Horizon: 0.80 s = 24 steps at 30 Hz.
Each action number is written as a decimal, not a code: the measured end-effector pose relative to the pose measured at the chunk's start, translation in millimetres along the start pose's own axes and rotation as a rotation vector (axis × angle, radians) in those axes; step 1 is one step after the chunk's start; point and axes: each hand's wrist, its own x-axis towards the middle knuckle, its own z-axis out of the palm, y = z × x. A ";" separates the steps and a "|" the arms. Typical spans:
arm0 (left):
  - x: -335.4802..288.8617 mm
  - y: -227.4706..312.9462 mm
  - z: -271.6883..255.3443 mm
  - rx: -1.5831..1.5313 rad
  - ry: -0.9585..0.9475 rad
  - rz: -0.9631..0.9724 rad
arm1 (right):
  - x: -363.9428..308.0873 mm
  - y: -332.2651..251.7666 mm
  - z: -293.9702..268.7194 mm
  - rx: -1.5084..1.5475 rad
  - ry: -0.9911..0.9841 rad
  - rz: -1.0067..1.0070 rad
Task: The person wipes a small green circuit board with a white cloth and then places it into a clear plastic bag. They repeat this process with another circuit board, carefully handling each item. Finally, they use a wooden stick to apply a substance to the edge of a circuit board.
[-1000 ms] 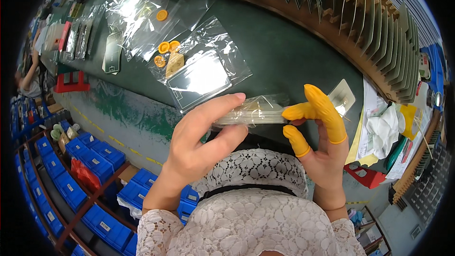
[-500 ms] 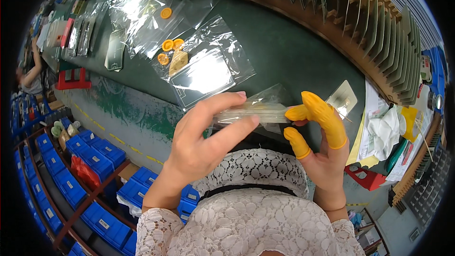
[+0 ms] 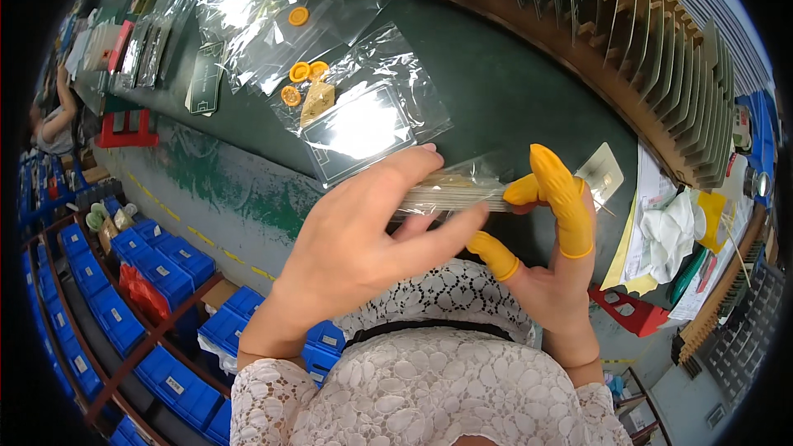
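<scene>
Between my two hands, in front of my waist, is a stack of thin flat plates (image 3: 456, 197) with clear plastic film around it, seen edge-on. My left hand (image 3: 351, 235) grips the stack from the left, thumb along the near side and fingers on the far side. My right hand (image 3: 557, 277) wears yellow finger cots on its thumb and fingers. One covered fingertip presses the stack's right end; the index finger points up, and the thumb lies near its lower side. Beyond my left hand, a dark shiny panel (image 3: 351, 136) lies in a clear plastic bag (image 3: 425, 99).
Orange round rolls (image 3: 299, 72) and a tan paper piece (image 3: 318, 103) lie on the green table (image 3: 496, 83). A slotted rack (image 3: 661, 74) of upright panels lines the far right. A pale card (image 3: 601, 173) sits by papers and a crumpled cloth (image 3: 667, 227). Blue bins (image 3: 178, 384) stand lower left.
My left hand has slid right along the stack, its thumb now nearer the right end. My right thumb has moved left toward the stack, and its raised index finger sits slightly higher.
</scene>
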 end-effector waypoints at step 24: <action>-16.3 -24.9 15.1 -0.283 0.200 0.066 | -2.7 6.6 4.0 0.055 0.024 0.021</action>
